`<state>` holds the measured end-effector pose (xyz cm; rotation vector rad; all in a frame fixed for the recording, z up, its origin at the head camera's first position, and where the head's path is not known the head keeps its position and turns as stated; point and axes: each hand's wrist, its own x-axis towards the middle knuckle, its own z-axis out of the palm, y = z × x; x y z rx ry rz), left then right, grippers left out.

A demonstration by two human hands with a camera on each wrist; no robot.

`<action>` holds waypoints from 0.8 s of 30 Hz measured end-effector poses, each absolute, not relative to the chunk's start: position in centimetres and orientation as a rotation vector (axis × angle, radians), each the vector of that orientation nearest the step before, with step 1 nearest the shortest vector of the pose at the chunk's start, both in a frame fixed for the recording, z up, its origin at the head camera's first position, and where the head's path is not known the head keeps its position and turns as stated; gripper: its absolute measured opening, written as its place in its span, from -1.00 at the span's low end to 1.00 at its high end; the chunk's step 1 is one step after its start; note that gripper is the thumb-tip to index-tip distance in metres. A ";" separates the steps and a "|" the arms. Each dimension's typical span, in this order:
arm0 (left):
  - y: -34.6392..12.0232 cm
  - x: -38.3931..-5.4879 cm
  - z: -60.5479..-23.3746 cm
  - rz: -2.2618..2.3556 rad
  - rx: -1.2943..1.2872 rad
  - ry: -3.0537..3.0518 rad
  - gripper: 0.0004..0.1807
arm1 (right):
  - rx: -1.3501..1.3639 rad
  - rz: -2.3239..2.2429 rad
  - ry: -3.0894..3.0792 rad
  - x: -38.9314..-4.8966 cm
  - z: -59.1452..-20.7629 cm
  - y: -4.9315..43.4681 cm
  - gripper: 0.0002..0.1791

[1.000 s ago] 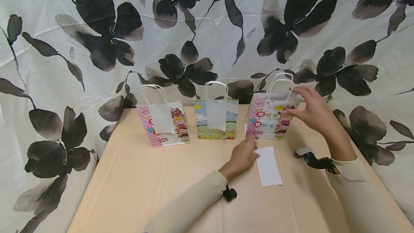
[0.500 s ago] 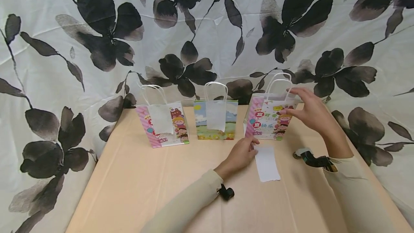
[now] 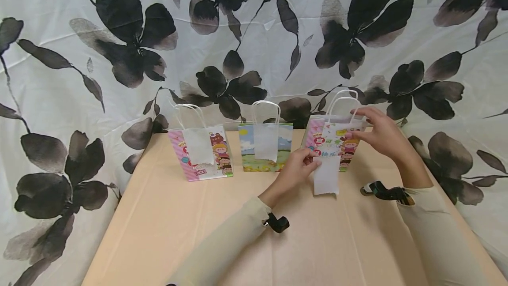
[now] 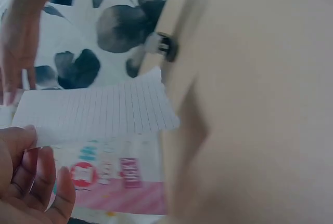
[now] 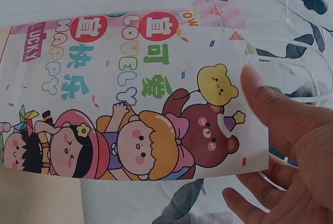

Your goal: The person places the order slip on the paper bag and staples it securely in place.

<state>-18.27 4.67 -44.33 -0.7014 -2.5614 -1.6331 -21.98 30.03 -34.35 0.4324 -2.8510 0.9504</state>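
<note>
My left hand [image 3: 295, 167] pinches a strip of lined white paper [image 3: 326, 178] by its upper left corner. In the left wrist view the paper [image 4: 99, 109] has one torn-looking short edge, and the thumb lies on top of it. The strip hangs in front of the right-hand paper gift bag [image 3: 347, 144], which is pink and white with cartoon figures and white handles. My right hand [image 3: 379, 133] holds that bag by its upper right edge. In the right wrist view the thumb lies on the bag's printed front [image 5: 114, 99], with the other fingers at the back.
Left of the held bag stand a landscape-printed gift bag [image 3: 246, 158] and another pink cartoon gift bag [image 3: 220, 153]. Each has a white paper strip on its front. The tan table [image 3: 198, 220] ends against a floral cloth [image 3: 278, 56] behind the bags.
The left hand has picked up the paper strip from the table and raised it toward the right-hand bag, covering its lower front. The right hand stays on the bag's edge.
</note>
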 end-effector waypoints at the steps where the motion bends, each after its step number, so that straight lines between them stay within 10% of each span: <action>1: 4.8 -18.4 -43.8 -1.623 -0.698 -2.551 -0.90 | 0.434 0.963 -2.853 -22.1 -34.4 30.1 -0.31; 24: 7.3 -21.5 -38.6 -1.417 -0.562 -2.436 -0.88 | 0.562 1.103 -2.835 -23.8 -34.8 30.5 -0.42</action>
